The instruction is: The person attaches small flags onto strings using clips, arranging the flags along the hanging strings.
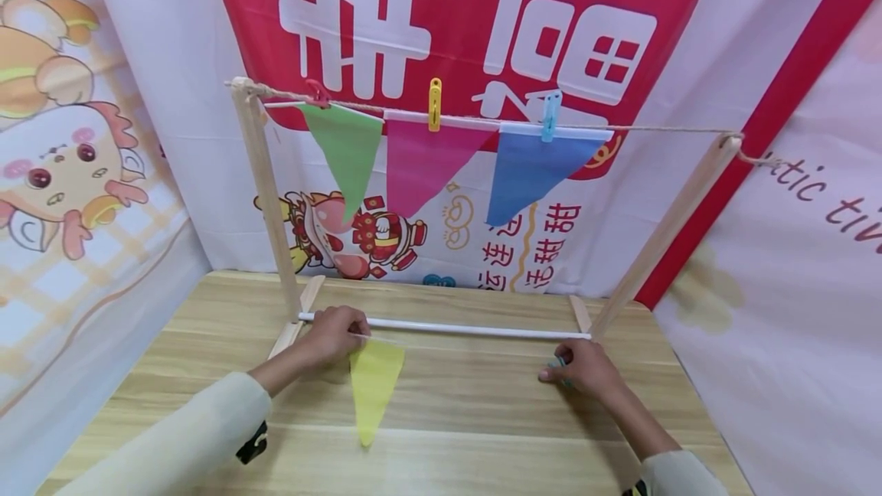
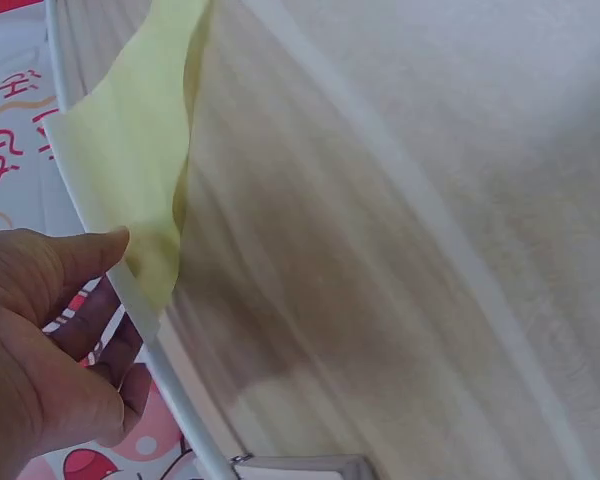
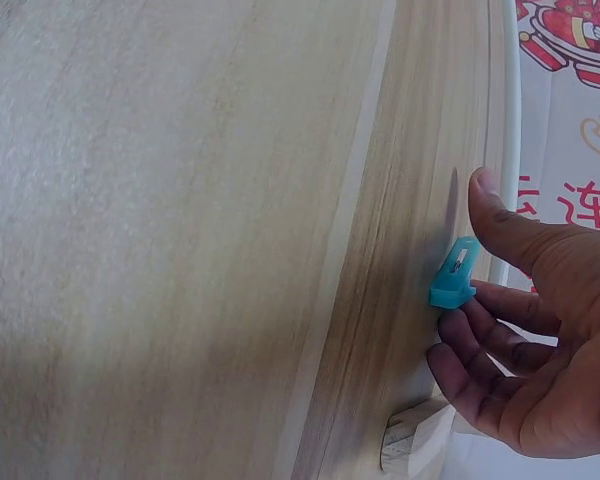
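A yellow triangular pennant (image 1: pixel 376 389) with a white top band hangs from the left hand (image 1: pixel 336 334). The thumb lies on the pennant's front near one end of the band, with the other fingers behind it in the left wrist view. That hand is beside the left end of a white rod (image 1: pixel 475 328). Near the rod's right end, the right hand (image 1: pixel 587 367) has its curled fingers about a small teal clothespin (image 3: pixel 455 274), holding it at the fingertips just above the table. How firmly the thumb meets the clothespin is hard to see.
Two wooden posts (image 1: pixel 267 190) (image 1: pixel 664 239) stand on the wooden table (image 1: pixel 475 435), with a twine line (image 1: pixel 661 128) between their tops. Green (image 1: pixel 347 150), pink (image 1: pixel 434 159) and blue (image 1: pixel 537 167) pennants hang there under red (image 1: pixel 318 93), yellow (image 1: pixel 435 104) and light blue (image 1: pixel 550 115) clothespins. Printed cloth stands behind.
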The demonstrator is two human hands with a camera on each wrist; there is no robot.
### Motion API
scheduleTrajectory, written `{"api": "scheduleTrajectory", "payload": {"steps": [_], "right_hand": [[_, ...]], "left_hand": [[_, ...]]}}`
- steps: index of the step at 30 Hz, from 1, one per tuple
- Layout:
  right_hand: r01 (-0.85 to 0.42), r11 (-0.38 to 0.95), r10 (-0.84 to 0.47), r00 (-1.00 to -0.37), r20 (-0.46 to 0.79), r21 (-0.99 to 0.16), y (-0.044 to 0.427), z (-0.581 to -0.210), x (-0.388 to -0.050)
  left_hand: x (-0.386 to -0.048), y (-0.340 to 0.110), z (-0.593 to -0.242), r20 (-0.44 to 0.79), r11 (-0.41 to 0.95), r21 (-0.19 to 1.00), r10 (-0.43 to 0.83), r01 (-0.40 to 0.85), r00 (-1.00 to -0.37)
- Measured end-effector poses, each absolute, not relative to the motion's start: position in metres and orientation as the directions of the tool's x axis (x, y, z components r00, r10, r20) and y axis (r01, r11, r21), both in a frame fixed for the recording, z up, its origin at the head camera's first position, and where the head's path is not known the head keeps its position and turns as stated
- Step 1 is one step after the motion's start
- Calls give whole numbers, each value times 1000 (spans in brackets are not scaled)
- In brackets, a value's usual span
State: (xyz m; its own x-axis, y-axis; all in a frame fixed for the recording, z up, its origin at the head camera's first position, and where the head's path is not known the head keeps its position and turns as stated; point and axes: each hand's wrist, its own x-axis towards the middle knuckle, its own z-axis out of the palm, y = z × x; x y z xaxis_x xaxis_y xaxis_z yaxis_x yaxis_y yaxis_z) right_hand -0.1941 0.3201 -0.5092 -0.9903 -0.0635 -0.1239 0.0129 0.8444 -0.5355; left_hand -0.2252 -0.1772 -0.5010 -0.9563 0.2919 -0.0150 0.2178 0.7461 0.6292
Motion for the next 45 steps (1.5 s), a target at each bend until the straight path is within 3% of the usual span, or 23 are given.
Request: {"api": "scheduleTrajectory", "payload": {"steps": [7,15,23,28,35,40,45], "right_hand": [[5,842,-62,-992,-107,-540,321,-512,-195],[-40,838,-98,-992,-77,-544,327,-517,-197],[-137,829,-158,-987,7,-542,369,-587,-236],[-219,810,-229,-972,49,-544,382,-605,-248],[-304,763,-309,-947,92,-571,368,-565,-227],[-231,793,-264,-964,23,-564,338,-510,-202],[-214,810,-249,-968,9,-546,330,-497,-199]], "left_hand": [[-232,-173,-491,12,776,581,293,245,-956],[-239,-173,-484,-9,688,685,336,239,-942],[-242,-166,-476,22,647,711,373,277,-927],[-242,-166,-474,64,637,707,376,308,-924],[-242,-167,-468,73,668,679,352,305,-933],[-243,-168,-467,61,648,708,340,281,-938],[-242,-167,-464,67,610,737,363,291,-929]]}}
